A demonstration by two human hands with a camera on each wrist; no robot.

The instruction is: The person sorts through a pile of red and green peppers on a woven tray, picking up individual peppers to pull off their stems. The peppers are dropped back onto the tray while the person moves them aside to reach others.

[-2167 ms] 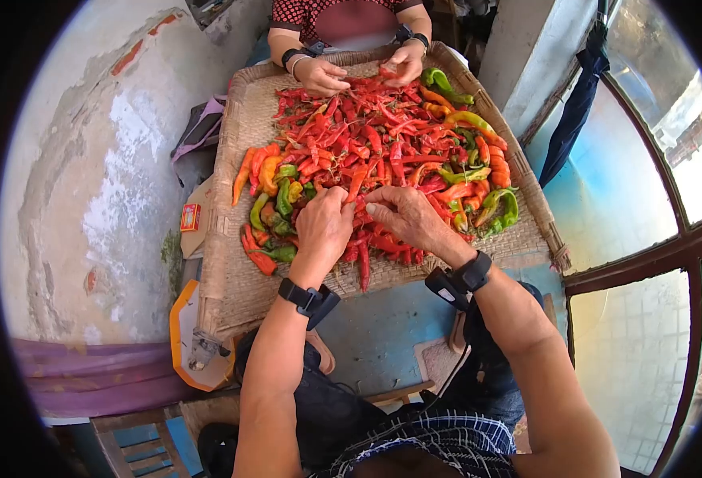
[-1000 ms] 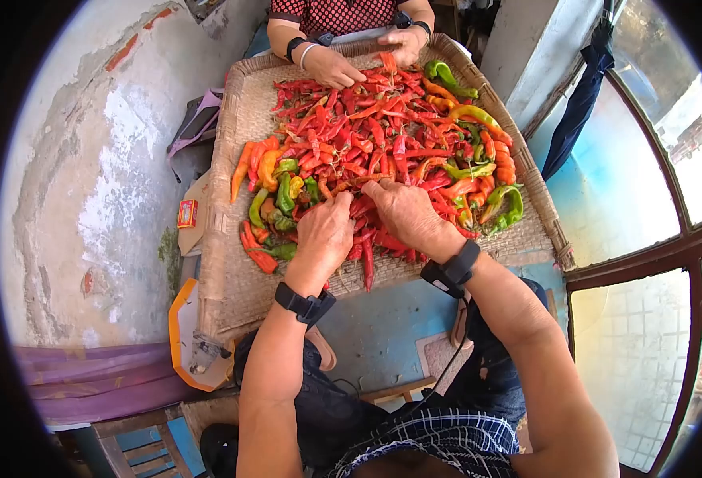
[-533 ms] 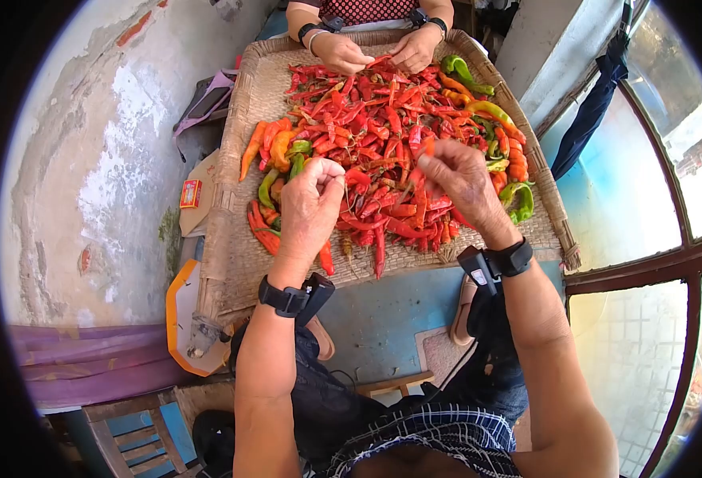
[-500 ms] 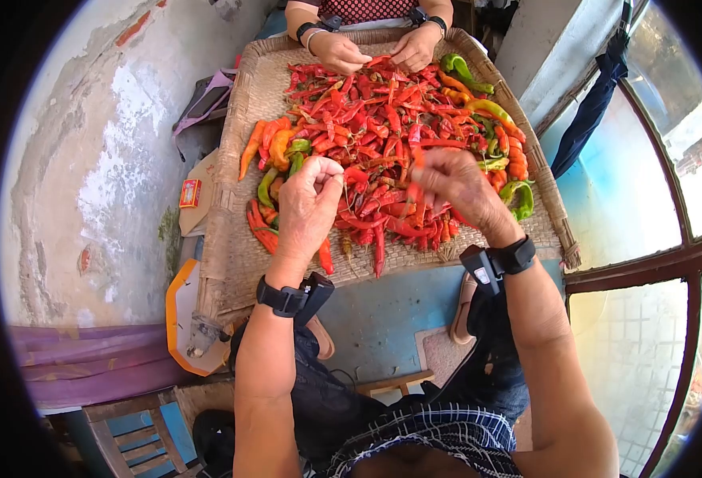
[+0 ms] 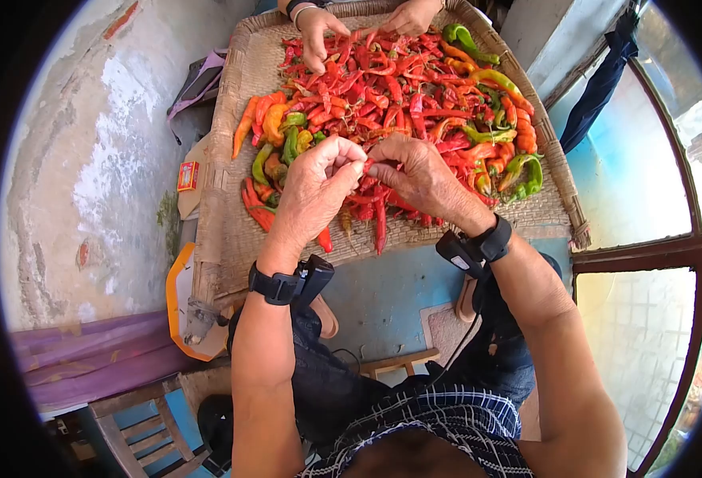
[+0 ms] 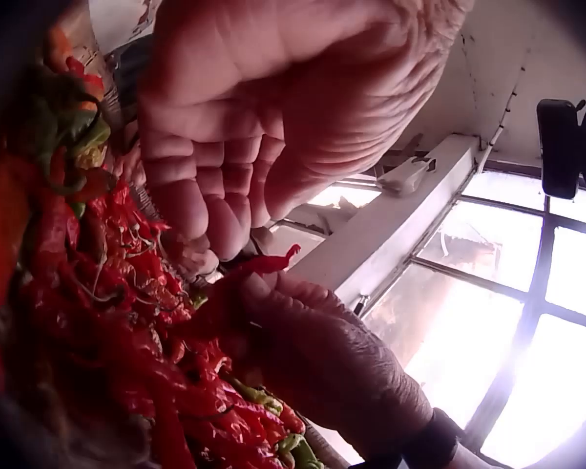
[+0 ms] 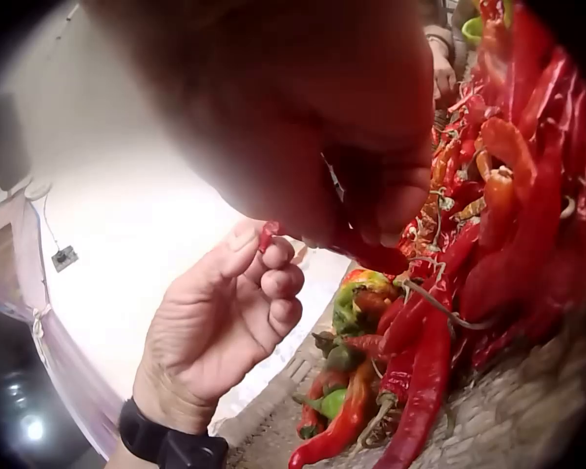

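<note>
My left hand (image 5: 317, 187) and right hand (image 5: 423, 179) meet over the near part of a heap of red chili peppers (image 5: 383, 103). Between them is one red chili pepper (image 6: 273, 262). In the left wrist view, the right hand's thumb and fingers hold it, with its curved end sticking out. The right wrist view shows the left thumb and forefinger pinching a small red end (image 7: 268, 234) of a pepper, the other fingers curled. Much of the pepper is hidden behind the right hand, which is dark and blurred there.
The heap lies on a woven tray (image 5: 231, 231) with a raised rim. Green peppers (image 5: 524, 175) and orange peppers (image 5: 247, 126) lie along its sides. Another person's hands (image 5: 319, 32) are over the far end. A matchbox (image 5: 188, 176) sits left; an umbrella (image 5: 602, 84) hangs right.
My right hand has moved left with its pepper and meets my left hand, after the two stood apart. Across the tray, the other person's hand at left has spread its fingers over the heap.
</note>
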